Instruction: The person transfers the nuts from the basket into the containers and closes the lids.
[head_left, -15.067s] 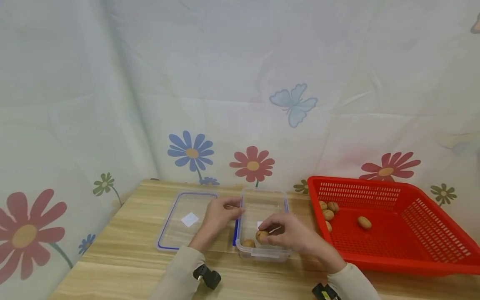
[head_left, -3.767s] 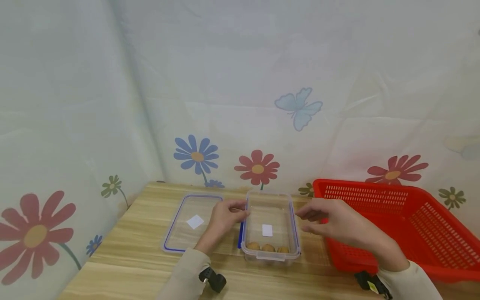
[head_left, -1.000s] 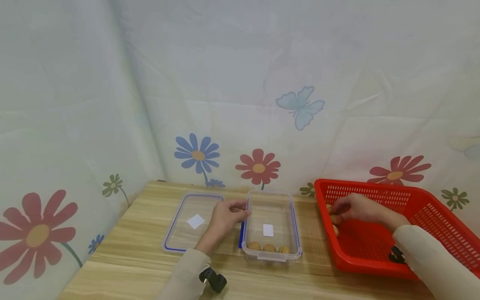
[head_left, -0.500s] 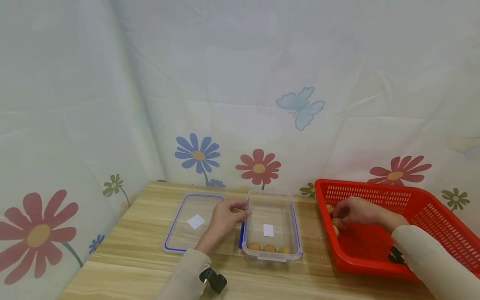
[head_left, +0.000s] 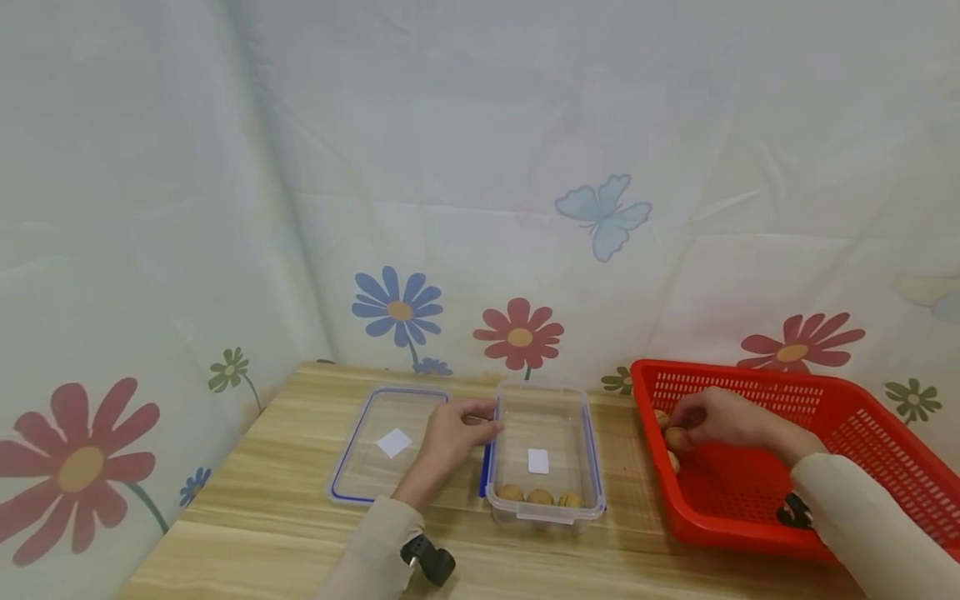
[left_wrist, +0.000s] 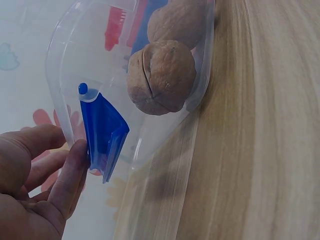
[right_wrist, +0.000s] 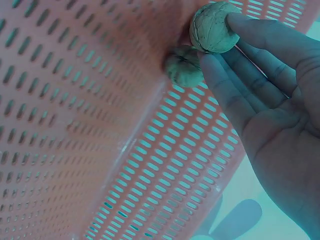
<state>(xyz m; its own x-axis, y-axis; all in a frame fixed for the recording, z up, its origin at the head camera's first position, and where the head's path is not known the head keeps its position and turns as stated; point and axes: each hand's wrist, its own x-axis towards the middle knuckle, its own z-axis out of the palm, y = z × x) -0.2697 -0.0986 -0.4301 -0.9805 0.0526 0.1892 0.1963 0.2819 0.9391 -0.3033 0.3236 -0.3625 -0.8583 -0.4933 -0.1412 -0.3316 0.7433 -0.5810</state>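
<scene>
Views from my head and both wrists [head_left: 408,492]
Head view faces forward-down over the counter [head_left: 247,500]; close left-wrist view shares the clear box [head_left: 542,425], close right-wrist view the red basket [head_left: 738,492].

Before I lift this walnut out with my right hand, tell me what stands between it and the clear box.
The red basket's left wall: the walnut pinched in your right hand is inside, near that wall. Beyond it, nothing visible blocks the way, and the clear box is uncovered.
</scene>
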